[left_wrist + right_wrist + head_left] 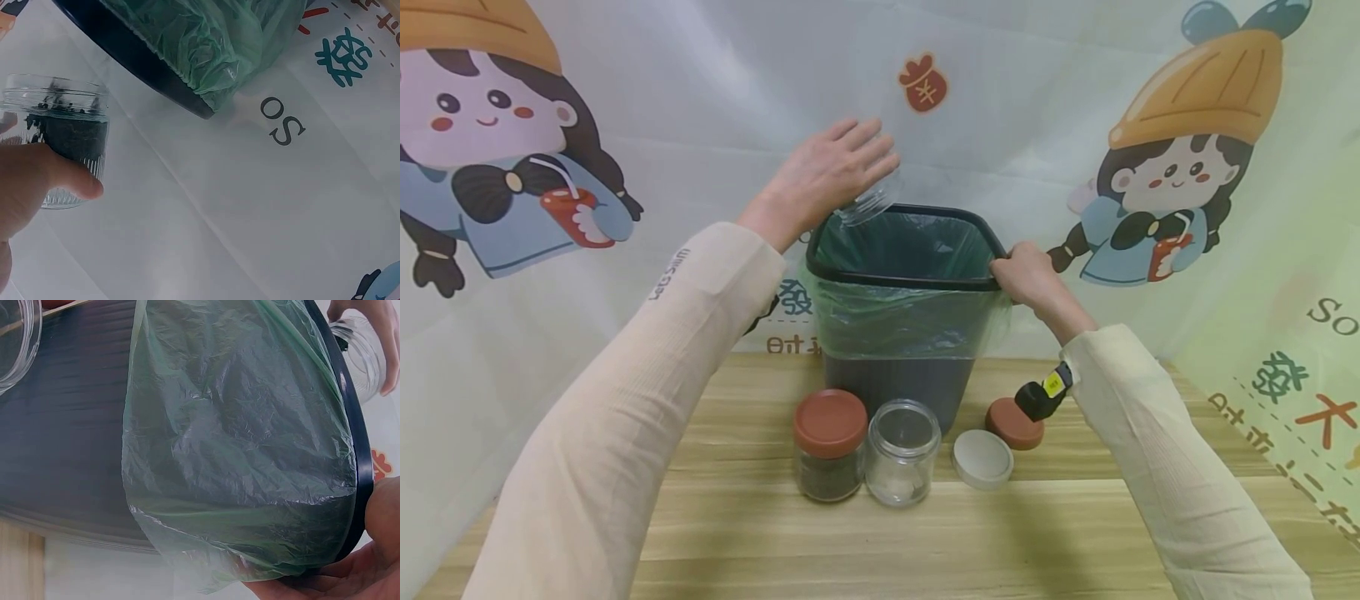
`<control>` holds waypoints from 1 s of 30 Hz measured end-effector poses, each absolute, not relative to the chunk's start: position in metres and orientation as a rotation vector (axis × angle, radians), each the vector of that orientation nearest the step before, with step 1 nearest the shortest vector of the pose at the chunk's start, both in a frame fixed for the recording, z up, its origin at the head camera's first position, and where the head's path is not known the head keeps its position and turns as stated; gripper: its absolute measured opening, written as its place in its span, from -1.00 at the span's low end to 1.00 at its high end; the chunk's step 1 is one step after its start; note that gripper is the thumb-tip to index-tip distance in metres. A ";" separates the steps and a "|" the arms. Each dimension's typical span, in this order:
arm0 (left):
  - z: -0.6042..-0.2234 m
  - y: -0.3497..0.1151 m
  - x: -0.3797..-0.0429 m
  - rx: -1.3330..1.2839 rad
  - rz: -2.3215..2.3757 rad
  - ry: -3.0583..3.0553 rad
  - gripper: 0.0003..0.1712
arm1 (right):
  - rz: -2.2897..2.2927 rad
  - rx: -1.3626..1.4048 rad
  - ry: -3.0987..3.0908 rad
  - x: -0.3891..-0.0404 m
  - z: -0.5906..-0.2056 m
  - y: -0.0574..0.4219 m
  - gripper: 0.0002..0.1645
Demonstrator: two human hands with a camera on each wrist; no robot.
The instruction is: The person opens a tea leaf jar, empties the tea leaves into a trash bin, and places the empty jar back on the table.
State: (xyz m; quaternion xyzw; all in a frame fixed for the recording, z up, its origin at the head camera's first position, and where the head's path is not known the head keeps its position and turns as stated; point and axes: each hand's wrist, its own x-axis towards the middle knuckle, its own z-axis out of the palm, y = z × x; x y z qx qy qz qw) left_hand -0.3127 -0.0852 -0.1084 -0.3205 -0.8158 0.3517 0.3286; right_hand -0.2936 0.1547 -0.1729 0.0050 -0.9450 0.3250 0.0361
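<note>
A clear glass jar (868,206) is tipped over the left part of the bin's mouth, gripped by my left hand (842,171). Dark crumbly stuff (75,137) shows inside it in the left wrist view, with my thumb across the ribbed glass. The dark trash bin (880,383) stands upright, lined with a thin green bag (895,321) folded over its black rim (917,283). At the bin's right corner my right hand (1028,273) holds the rim, thumb on top and fingers beneath the bag's edge in the right wrist view.
In front of the bin stand a jar with a red-brown lid (831,450) and dark contents, and an open clear jar (902,458) with something pale at its bottom. A white lid (982,459) and a red-brown lid (1015,422) lie to their right. A printed backdrop (715,125) rises behind.
</note>
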 end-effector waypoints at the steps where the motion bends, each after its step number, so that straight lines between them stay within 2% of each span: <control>1: -0.108 -0.085 -0.312 -0.842 0.926 -2.141 -0.22 | 0.998 0.015 -2.900 -0.294 -0.173 0.155 -0.77; 9: -0.108 -0.086 -0.311 -0.875 0.974 -2.153 -0.13 | 0.996 0.020 -2.899 -0.294 -0.174 0.155 -0.77; 30: -0.110 -0.084 -0.312 -0.928 1.097 -2.076 -0.09 | 1.005 0.027 -2.901 -0.293 -0.173 0.155 -0.78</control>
